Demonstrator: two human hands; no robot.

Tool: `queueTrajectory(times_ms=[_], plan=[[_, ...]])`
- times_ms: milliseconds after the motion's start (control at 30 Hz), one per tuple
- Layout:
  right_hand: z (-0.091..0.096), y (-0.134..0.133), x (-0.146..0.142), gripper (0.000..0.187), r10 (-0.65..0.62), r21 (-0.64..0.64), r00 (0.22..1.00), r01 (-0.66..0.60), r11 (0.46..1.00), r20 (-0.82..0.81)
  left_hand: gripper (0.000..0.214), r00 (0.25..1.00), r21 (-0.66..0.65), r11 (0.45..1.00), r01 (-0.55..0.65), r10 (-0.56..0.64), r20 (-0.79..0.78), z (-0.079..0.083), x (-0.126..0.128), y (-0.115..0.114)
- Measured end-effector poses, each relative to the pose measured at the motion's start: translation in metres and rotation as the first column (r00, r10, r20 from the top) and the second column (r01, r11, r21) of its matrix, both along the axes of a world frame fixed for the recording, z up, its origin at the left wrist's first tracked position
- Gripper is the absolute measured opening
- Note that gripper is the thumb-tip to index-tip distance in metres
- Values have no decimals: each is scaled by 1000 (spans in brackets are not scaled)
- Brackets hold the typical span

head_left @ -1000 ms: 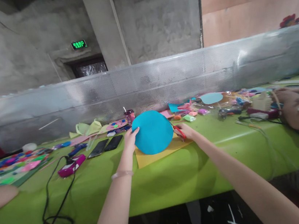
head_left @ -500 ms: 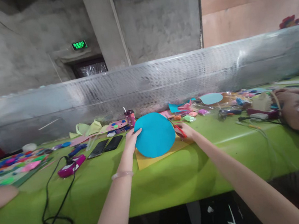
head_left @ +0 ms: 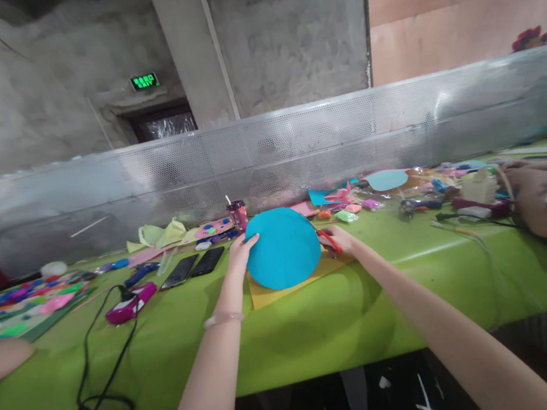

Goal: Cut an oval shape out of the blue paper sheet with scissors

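A round blue sheet, paper or felt by its look, is raised in front of me. My left hand pinches its left edge, thumb on the near face and fingers hidden behind. On the other side, my right hand is closed around red-handled scissors, whose blades meet the disc's right edge. Beneath the disc lies a yellow sheet on the green table cover.
Two phones and a magenta power strip with a black cord lie to the left. A lidded cup stands behind the disc. Clay packets are at the back. A co-worker's arm rests on the right.
The scissors' blades have closed somewhat at the disc's right edge. The disc is very slightly lower; both hands hold nearly the same place.
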State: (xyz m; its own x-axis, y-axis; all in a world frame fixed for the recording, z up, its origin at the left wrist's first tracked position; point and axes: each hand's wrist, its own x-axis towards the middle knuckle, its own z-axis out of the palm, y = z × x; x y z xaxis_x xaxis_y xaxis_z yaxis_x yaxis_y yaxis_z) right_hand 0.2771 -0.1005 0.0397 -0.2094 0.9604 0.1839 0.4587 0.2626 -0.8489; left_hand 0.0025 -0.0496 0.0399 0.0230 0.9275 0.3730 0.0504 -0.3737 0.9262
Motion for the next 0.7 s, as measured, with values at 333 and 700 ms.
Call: queueTrajectory(times_ms=[333,700], plan=[[-1,2,2,28,1,-6,1000,0,1000,26,35,997,5,1000,-18,18,74,1,-1,0],[-1,0,0,31,-12,-5,999,12,1000,35,45,988,-8,1000,3,-1,155,0,1,-2]])
